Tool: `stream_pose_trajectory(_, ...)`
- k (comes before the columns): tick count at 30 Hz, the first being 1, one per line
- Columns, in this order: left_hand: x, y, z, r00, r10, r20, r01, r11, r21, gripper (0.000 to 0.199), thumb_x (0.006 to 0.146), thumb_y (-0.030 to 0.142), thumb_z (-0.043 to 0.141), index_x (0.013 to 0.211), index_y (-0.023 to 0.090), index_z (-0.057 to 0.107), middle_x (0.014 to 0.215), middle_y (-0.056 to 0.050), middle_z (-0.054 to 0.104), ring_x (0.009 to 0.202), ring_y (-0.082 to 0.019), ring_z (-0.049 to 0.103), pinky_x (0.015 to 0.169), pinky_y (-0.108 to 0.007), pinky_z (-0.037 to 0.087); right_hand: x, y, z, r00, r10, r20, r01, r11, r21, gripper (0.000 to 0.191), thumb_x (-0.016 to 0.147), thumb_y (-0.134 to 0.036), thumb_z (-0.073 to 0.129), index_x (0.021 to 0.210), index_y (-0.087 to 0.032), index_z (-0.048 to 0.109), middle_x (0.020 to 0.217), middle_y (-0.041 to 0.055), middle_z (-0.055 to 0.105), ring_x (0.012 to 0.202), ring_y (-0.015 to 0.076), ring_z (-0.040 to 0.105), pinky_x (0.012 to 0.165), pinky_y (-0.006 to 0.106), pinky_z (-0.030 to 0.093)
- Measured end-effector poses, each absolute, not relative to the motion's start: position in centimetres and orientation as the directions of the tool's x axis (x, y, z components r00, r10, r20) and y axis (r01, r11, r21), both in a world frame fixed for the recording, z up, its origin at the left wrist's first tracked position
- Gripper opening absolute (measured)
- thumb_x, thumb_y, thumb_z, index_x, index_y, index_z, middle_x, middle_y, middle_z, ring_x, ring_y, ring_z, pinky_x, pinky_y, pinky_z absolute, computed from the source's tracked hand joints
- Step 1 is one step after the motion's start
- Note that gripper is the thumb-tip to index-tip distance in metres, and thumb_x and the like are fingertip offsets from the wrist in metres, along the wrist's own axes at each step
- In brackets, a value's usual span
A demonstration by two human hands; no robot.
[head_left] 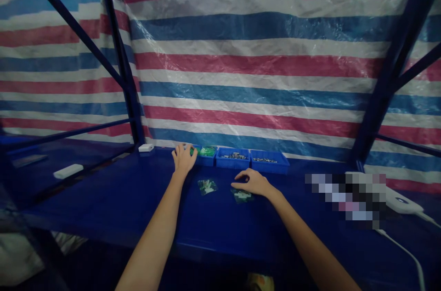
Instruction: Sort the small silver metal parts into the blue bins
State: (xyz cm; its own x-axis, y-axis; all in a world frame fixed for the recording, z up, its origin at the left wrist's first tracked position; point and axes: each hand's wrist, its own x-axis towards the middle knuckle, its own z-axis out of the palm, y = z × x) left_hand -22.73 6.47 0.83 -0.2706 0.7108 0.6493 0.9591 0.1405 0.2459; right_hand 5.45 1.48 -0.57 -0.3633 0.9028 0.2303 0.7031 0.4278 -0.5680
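Note:
My left hand (pixel 184 159) reaches to the left end of a row of small blue bins, its fingers apart and bent downward beside some green pieces (pixel 208 151) in the left bin (pixel 207 161). What its fingertips touch is partly hidden. My right hand (pixel 254 182) hovers at a small clear packet (pixel 242 196) with pale pieces inside; thumb and forefinger curve with a gap between them. A second clear packet (pixel 207 187) lies between my hands. The middle bin (pixel 233 164) and the right bin (pixel 270 167) hold small metallic-looking pieces.
Everything stands on a dark blue tabletop (pixel 138 208). White boxes (pixel 146 148) lie at the left. At the right are a pixelated object (pixel 347 199) and a white device (pixel 401 200) with a cable. Blue posts (pixel 119 52) and a striped sheet (pixel 255 66) bound the table.

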Motion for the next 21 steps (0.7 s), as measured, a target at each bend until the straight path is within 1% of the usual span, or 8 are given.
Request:
stream_pose_trajectory(2,-22.7,6.5,0.8,-0.293,0.699,0.652,0.953,0.160,0.256,0.027,0.084,0.036,0.040,0.093,0.021,0.061,0.116,-0.013,0.049,0.111,-0.028,0.042,0.091,-0.043,0.031,6.0,1.8,-0.9,-0.414,0.893,0.175,0.695,0.435,-0.573,0.047,0.052,-0.058,0.070,0.089,-0.028,0.070,0.098,0.0037,0.064,0.086,0.0202,0.059,0.073,0.030,0.044)
stream_pose_trajectory(5,-22.9,6.6,0.5,-0.322,0.707,0.629,0.943,0.183,0.277,0.024,0.083,0.036,0.043,0.086,0.020,0.061,0.111,-0.014,0.050,0.108,-0.030,0.043,0.088,-0.044,0.033,6.5,2.2,-1.3,-0.486,0.856,0.176,0.607,0.476,-0.637,0.055,0.042,-0.051,0.077,0.090,-0.026,0.071,0.090,0.0042,0.065,0.078,0.0191,0.060,0.068,0.028,0.045)
stream_pose_trajectory(8,-22.9,6.5,0.4,-0.362,0.709,0.605,0.924,0.187,0.333,0.022,0.082,0.035,0.045,0.083,0.020,0.061,0.105,-0.014,0.052,0.105,-0.031,0.044,0.087,-0.045,0.033,6.4,2.2,-1.5,-0.518,0.830,0.208,0.537,0.505,-0.676,0.046,0.042,-0.047,0.078,0.083,-0.027,0.072,0.080,0.0019,0.067,0.069,0.0183,0.061,0.061,0.027,0.044)
stream_pose_trajectory(12,-21.6,6.2,0.9,-0.374,0.676,0.635,0.909,0.133,0.395,0.020,0.080,0.032,0.049,0.092,0.020,0.060,0.107,-0.013,0.052,0.107,-0.030,0.044,0.089,-0.045,0.033,5.8,1.9,-1.6,-0.454,0.854,0.253,0.607,0.505,-0.613,0.033,0.045,-0.043,0.077,0.075,-0.029,0.072,0.075,0.0000,0.069,0.073,0.0214,0.062,0.060,0.027,0.041)
stream_pose_trajectory(15,-19.3,5.8,1.7,-0.286,0.641,0.712,0.903,-0.068,0.424,0.020,0.080,0.033,0.050,0.093,0.021,0.059,0.106,-0.009,0.054,0.106,-0.026,0.047,0.091,-0.042,0.033,5.5,2.0,-1.5,-0.327,0.879,0.347,0.681,0.474,-0.559,0.038,0.046,-0.042,0.078,0.082,-0.031,0.070,0.083,-0.0001,0.068,0.082,0.0239,0.061,0.063,0.029,0.041)
stream_pose_trajectory(17,-17.2,5.5,2.1,-0.182,0.662,0.727,0.848,-0.269,0.457,0.019,0.081,0.036,0.049,0.086,0.020,0.059,0.096,-0.006,0.058,0.098,-0.022,0.052,0.088,-0.037,0.036,5.4,2.4,-1.5,-0.248,0.878,0.409,0.673,0.460,-0.580,0.042,0.049,-0.039,0.077,0.089,-0.030,0.068,0.086,0.0005,0.068,0.083,0.0234,0.061,0.063,0.029,0.041)
stream_pose_trajectory(19,-15.2,5.1,1.9,0.033,0.756,0.654,0.702,-0.483,0.523,0.025,0.081,0.041,0.048,0.084,0.019,0.059,0.083,-0.003,0.060,0.082,-0.017,0.056,0.078,-0.030,0.042,5.4,2.9,-1.5,-0.172,0.878,0.447,0.611,0.451,-0.650,0.044,0.051,-0.037,0.076,0.092,-0.027,0.066,0.084,0.0017,0.067,0.078,0.0211,0.061,0.060,0.027,0.041)
stream_pose_trajectory(21,-13.3,4.8,1.3,0.239,0.802,0.548,0.563,-0.574,0.595,0.030,0.079,0.045,0.052,0.092,0.019,0.059,0.081,-0.001,0.061,0.074,-0.015,0.056,0.070,-0.026,0.043,5.3,3.3,-1.4,-0.117,0.888,0.445,0.489,0.442,-0.752,0.046,0.053,-0.036,0.074,0.096,-0.022,0.065,0.082,0.0028,0.066,0.064,0.0167,0.060,0.054,0.025,0.040)
